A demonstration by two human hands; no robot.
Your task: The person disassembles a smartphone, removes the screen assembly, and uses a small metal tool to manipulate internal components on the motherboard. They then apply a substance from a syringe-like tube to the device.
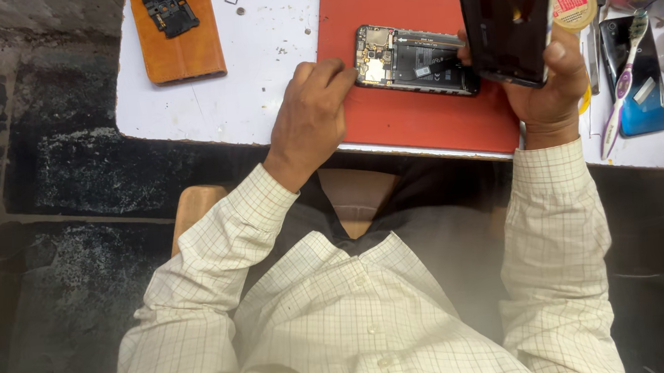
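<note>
At upper centre, the left hand (310,118) pinches the opened phone's (413,60) edge (on a red mat (421,122)); the right hand (551,89) grips a black cover (507,22).

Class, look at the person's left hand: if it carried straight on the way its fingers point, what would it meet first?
The left hand points right and slightly away, its fingers already at the edge of the opened phone on the red mat. It would most likely press into the phone's exposed circuit board end first.

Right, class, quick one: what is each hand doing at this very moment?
Left hand: fingers curled, fingertips touching the end of the opened phone lying on the red mat.
Right hand: closed on the black back cover, lifted upright.
</note>
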